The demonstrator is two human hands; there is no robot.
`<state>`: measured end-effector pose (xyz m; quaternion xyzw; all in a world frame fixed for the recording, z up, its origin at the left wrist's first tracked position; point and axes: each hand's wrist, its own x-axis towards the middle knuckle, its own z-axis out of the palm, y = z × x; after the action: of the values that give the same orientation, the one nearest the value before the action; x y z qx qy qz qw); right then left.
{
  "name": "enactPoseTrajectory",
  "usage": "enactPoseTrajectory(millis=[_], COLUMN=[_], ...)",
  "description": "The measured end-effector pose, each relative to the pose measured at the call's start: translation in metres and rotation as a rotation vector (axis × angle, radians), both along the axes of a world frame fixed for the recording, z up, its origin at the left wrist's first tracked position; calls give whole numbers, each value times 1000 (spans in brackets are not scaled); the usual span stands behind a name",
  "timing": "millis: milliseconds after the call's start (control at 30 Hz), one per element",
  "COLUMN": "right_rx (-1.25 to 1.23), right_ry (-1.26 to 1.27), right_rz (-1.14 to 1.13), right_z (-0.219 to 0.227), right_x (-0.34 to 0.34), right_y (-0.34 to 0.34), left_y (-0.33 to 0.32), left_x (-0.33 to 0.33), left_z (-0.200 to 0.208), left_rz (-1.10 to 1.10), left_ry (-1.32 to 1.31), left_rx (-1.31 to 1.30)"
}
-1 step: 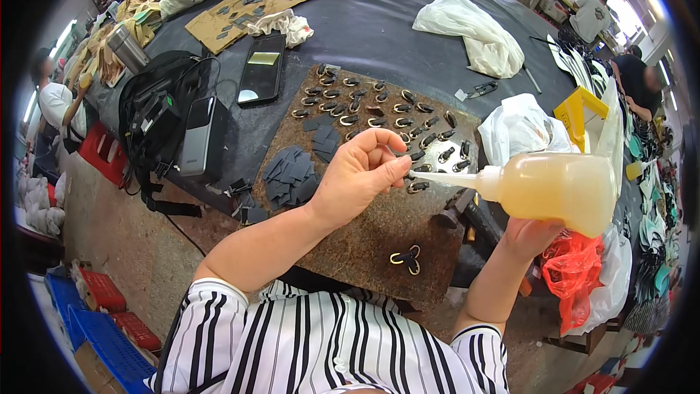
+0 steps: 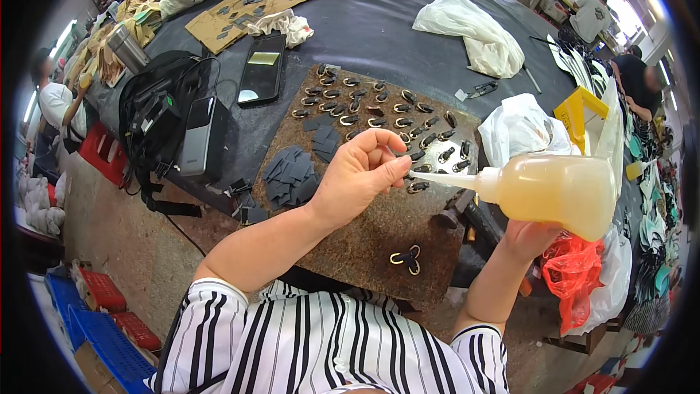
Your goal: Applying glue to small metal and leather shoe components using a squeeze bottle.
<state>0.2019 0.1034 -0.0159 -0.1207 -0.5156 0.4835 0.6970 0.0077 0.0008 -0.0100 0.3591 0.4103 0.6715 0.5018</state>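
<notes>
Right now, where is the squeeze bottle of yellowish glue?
In the head view the squeeze bottle is at right, held sideways in the right hand, its nozzle tip meeting the left hand above the brown work board.

Glue bottle (image 2: 554,188) right of board (image 2: 379,233)

Crowded workshop: glue-stained work board (image 2: 379,248), rows of small metal-ringed parts (image 2: 408,120), cardboard scraps (image 2: 255,0).

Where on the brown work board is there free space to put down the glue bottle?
The near part of the brown work board is bare, between the pile of dark grey patches and the single looped metal ring piece. The far half is crowded with rows of small metal rings. The dark table is also bare between the black phone and the white plastic bag.
</notes>
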Motion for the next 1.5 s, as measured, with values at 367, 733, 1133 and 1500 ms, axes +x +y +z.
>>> enactPoseTrajectory(millis=[367, 733, 1133, 1500], right_rx=[-54, -20, 72, 69], right_ry=[217, 214, 57, 171], right_rz=[251, 301, 235, 121], right_z=[9, 11, 8, 13], right_x=[10, 14, 23, 15], right_y=[12, 14, 16, 11], left_y=[1, -2, -3, -4], left_x=[-1, 5, 4, 5], left_z=[1, 4, 4, 3], left_rz=[-16, 295, 310, 288], left_ry=[-30, 959, 982, 964], left_rx=[-4, 551, 565, 567])
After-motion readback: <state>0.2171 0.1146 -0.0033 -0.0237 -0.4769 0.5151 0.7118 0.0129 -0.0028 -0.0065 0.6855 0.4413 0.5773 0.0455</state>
